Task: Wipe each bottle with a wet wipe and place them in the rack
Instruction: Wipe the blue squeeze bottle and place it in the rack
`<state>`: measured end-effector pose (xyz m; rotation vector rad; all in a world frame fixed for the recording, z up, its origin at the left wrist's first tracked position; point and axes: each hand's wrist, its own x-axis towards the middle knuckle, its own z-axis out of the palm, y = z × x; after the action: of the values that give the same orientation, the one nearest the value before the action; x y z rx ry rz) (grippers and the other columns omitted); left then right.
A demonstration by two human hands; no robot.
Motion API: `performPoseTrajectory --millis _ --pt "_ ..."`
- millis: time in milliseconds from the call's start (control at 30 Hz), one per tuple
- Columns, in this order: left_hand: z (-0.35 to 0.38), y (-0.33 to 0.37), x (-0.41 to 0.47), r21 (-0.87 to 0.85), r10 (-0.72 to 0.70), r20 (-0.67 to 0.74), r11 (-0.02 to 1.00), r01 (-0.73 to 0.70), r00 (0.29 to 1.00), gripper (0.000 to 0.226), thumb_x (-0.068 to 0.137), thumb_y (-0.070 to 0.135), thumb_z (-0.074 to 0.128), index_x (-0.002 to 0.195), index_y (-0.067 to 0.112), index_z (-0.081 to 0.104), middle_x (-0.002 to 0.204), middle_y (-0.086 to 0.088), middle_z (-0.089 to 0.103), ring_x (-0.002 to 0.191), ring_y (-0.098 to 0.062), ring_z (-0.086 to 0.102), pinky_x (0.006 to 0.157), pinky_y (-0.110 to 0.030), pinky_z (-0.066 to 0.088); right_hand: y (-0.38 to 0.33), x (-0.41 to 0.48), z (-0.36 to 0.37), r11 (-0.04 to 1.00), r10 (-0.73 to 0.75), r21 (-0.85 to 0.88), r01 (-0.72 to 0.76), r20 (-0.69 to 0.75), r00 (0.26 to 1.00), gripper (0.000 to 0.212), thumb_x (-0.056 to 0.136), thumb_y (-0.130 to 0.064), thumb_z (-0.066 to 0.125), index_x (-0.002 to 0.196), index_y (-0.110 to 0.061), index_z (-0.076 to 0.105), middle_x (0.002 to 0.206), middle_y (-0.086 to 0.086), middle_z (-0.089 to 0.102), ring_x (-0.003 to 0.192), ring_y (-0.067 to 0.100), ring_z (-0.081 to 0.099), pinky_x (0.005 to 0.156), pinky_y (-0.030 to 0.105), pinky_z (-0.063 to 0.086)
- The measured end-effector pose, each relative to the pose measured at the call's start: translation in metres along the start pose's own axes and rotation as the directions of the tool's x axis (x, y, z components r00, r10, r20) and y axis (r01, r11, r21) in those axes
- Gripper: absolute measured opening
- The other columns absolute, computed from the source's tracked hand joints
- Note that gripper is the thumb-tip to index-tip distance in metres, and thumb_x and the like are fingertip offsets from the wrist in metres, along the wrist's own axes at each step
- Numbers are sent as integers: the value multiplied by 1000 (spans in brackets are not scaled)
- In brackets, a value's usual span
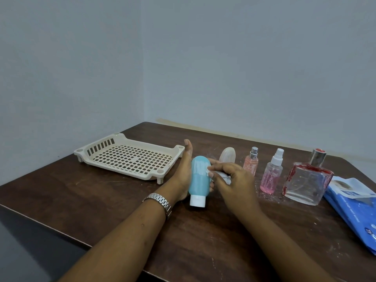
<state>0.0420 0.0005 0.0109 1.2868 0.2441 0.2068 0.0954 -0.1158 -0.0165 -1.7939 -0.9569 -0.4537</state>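
Fingers (212, 188): those of the left hand (184, 174) are curling under the blue bottle (199, 178) and gripping it; those of the right hand (234, 180) are pinching a bunched wet wipe (222, 177) against its side.
Rack (130, 157): is sitting toward the back-left corner of the surface (122, 200), holding nothing yet and waiting just left of the hands.
Blue bottle: is being held just above the middle of the surface, lying nearly flat with its white cap (197, 201) pointing at the front edge.
Wiping well: the left hand is probably needing to roll the bottle so that the hidden underside meets the wipe; the cap and shoulder are likely needing a pass too.
Grip: wet plastic is likely getting slippery, so firm support from below is mattering.
Waiting bottles: a beige bottle (227, 154), a small pink sprayer (251, 162), a taller pink sprayer (272, 176) and a red-smeared square glass bottle (308, 180) are standing in a row toward the right edge.
Elbow room: the right hand is working near the beige bottle, so short strokes are seeming safer.
Wipe pack (354, 202): is lying at the right edge.
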Motion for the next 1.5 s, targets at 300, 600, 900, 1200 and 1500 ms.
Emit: performPoseTrajectory --millis 300,600,900,1200,1500 --pt "-4 -1 0 -2 5 14 1000 -5 1000 95 85 74 1 50 24 73 56 -3 67 51 -14 62 56 -25 50 -4 -2 -1 1000 8 -4 -8 2 1000 13 80 -8 70 89 -17 73 93 -17 62 87 -14 56 72 -1 39" --pt "-3 0 -1 -11 12 15 1000 -12 1000 94 88 70 0 46 26 72 50 -2 65 45 -11 63 52 -24 51 -3 -3 -3 964 -231 -125 237 58 971 19 75 2 71 88 -12 74 103 -10 65 103 -10 52 88 2 38" --pt "-6 -5 5 -48 20 24 999 -19 999 95 83 76 3 45 18 68 52 -4 62 48 -16 60 51 -25 50 -10 12 10 963 -201 -195 185 -63 978 18 79 2 68 91 -10 74 94 1 70 85 6 61 83 14 46" --pt "-5 -5 7 -44 26 101 999 -22 995 97 88 68 -1 45 17 69 49 -3 62 44 -12 61 47 -19 50 -14 -3 -1 937 -247 -254 239 3 969 22 74 6 69 89 -9 74 98 3 71 88 6 62 86 12 42" --pt "-8 -7 13 -13 65 147 998 -64 987 88 78 75 7 48 17 67 53 -5 61 47 -16 59 48 -24 49 -24 28 2 897 -290 -333 292 59 955 18 72 -6 60 84 -11 73 86 0 71 80 11 64 76 17 44"
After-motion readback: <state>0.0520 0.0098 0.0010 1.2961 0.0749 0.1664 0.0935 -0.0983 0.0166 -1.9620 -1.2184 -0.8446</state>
